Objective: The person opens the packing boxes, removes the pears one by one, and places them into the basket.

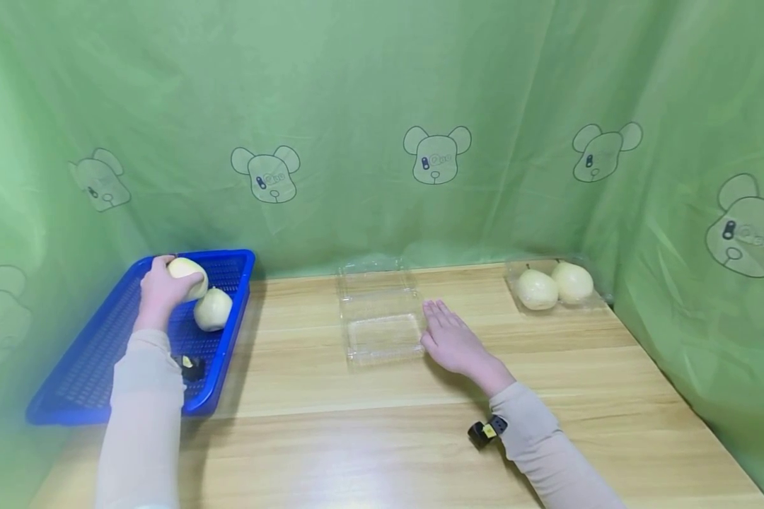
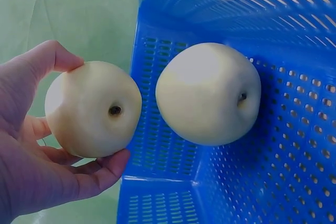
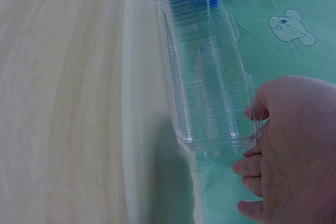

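In the head view my left hand [image 1: 159, 286] grips a pale yellow pear [image 1: 189, 278] above the far part of a blue basket [image 1: 229, 353]. The left wrist view shows thumb and fingers curled round that pear [image 2: 86, 111]. A second pear [image 2: 207, 95] sits in the basket close beside it. My right hand [image 1: 455, 343], fingers mostly straight, is at the right edge of an opened clear plastic clamshell box [image 1: 385, 336]. In the right wrist view, the thumb and fingers of this hand [image 3: 299, 150] meet the rim of the box [image 3: 205, 82].
Another clear box holding two pears [image 1: 537, 290] stands at the back right of the wooden table [image 1: 331, 438]. A green curtain [image 1: 356, 85] with bear faces surrounds the table at the back and sides. A small black device [image 1: 487, 430] is on the right wrist.
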`<state>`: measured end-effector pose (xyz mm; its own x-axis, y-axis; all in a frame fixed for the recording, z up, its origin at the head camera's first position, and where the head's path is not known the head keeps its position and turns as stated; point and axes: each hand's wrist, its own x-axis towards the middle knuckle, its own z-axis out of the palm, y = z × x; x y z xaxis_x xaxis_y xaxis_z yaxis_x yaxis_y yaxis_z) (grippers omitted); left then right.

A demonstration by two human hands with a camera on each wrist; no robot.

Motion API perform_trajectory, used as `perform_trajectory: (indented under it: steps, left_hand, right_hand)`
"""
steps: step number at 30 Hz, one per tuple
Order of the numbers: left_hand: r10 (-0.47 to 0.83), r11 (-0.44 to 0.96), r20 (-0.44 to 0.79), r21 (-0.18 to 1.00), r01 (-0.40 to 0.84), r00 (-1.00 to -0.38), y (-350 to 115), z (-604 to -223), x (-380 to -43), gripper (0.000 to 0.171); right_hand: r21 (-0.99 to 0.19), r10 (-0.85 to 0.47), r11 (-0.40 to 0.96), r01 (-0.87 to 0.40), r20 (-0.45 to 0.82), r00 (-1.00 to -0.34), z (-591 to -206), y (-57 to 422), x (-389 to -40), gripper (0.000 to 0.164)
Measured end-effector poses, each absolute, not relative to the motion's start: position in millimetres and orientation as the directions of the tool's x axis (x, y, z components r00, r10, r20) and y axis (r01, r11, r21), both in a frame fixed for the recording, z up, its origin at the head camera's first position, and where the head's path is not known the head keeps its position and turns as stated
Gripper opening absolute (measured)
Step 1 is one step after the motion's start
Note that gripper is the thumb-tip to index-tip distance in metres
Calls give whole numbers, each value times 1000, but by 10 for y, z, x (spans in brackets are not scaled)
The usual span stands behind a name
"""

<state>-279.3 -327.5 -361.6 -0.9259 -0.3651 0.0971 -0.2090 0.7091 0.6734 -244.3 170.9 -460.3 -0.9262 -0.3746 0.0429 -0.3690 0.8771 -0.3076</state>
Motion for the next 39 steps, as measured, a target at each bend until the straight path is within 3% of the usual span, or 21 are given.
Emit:
perform_trajectory:
  steps: [18, 39]
  left_hand:
    - [-424, 652, 20, 701, -290, -905, -3487, -3786, -2802, 80]
    - [-327, 710, -104, 629, -317, -939, -3562, -3901, -2724, 77]
  right_hand:
    - [-293, -383, 878, -379, 45, -923, -4608, 1712, -2458, 62]
    - [-310, -381, 876, -370, 25, -924, -4594, 1710, -2453, 62]
